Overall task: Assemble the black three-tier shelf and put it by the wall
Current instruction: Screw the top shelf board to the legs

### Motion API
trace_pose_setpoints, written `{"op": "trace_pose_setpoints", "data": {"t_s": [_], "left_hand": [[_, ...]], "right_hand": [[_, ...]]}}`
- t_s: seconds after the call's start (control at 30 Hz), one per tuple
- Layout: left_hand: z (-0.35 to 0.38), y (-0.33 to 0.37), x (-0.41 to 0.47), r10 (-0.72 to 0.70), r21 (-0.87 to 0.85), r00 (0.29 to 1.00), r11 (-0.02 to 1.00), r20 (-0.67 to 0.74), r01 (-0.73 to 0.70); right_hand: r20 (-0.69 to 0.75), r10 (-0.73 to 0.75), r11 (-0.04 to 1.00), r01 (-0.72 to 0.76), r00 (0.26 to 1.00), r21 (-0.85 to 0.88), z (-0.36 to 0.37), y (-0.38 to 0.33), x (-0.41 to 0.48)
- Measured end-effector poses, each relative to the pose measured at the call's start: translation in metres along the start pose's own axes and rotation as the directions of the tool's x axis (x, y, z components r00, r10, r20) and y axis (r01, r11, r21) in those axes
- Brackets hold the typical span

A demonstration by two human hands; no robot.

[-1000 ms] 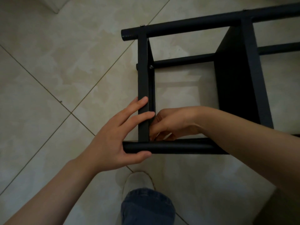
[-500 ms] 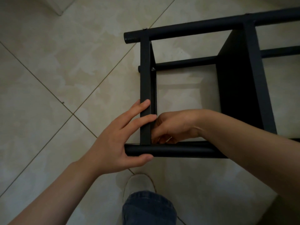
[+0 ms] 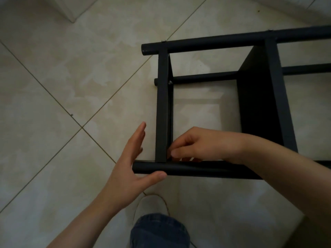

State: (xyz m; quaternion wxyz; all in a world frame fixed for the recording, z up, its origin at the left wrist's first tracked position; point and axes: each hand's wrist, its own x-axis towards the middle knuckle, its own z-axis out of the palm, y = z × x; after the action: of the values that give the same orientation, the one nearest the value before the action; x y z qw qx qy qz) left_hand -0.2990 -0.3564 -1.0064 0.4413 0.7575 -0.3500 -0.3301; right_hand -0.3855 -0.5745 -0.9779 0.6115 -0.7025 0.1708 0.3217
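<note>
Black three-tier metal shelf point(image 3: 258, 111) is lying sideways on the beige tiled floor point(image 3: 71, 77). Left hand point(image 3: 129, 167) is pressing its thumb against the near round black tube point(image 3: 188, 170), fingers straight, together, beside the flat crossbar point(image 3: 162, 108). Right hand point(image 3: 202, 144) is curling its fingertips into that corner; whether they are pinching anything is hidden.

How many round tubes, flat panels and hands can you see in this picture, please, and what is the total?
Round black tubes: 3, the far tube, the middle tube, the near tube
Flat black panels: 2, the left panel, the right panel
Hands: 2, the left hand, the right hand
Total: 7
</note>
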Motion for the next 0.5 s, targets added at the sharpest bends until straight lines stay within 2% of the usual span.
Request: {"op": "trace_pose_setpoints", "data": {"t_s": [0.07,0.17,0.3,0.5], "left_hand": [[0.014,-0.002,-0.008,-0.152,-0.245,0.987,0.960,-0.055,0.134],[0.032,0.001,-0.013,-0.256,-0.403,0.966,0.888,-0.031,0.222],[0.042,0.012,-0.010,-0.217,-0.404,0.976,0.894,-0.007,0.196],[0.040,0.020,-0.003,-0.181,-0.309,0.984,0.936,-0.005,0.170]], "right_hand": [[-0.036,-0.036,0.998,0.034,0.999,-0.047,0.003,0.000,-0.007],[-0.083,-0.098,0.991,0.090,0.992,-0.098,0.006,-0.002,-0.017],[-0.125,-0.179,0.976,0.160,0.976,-0.150,0.007,-0.008,-0.028],[-0.147,-0.198,0.956,0.158,0.969,-0.248,0.013,-0.014,-0.036]]}}
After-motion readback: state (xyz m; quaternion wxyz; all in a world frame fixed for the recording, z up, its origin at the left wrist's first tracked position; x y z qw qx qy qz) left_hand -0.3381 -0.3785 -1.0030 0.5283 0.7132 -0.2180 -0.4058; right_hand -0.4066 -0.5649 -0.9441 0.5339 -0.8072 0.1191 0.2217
